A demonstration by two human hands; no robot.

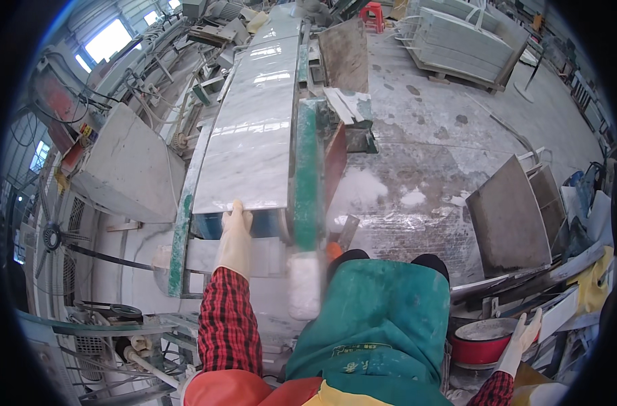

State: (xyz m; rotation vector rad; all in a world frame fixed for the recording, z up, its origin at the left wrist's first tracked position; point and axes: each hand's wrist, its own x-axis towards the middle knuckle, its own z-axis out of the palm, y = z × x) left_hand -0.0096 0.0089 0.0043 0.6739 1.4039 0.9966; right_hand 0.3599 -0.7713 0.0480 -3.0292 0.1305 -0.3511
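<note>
Left grip on slab near edge; right hand seemingly free.

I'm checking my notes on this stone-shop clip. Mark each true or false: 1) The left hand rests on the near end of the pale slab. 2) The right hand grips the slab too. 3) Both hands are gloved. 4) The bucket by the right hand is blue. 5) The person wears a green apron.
1) True: the left hand lies on the near edge of the slab.
2) False: the right hand is far off to the side, by the bucket, open and holding nothing.
3) True: both wear pale gloves.
4) False: the bucket is red.
5) True: the apron is green.
</note>
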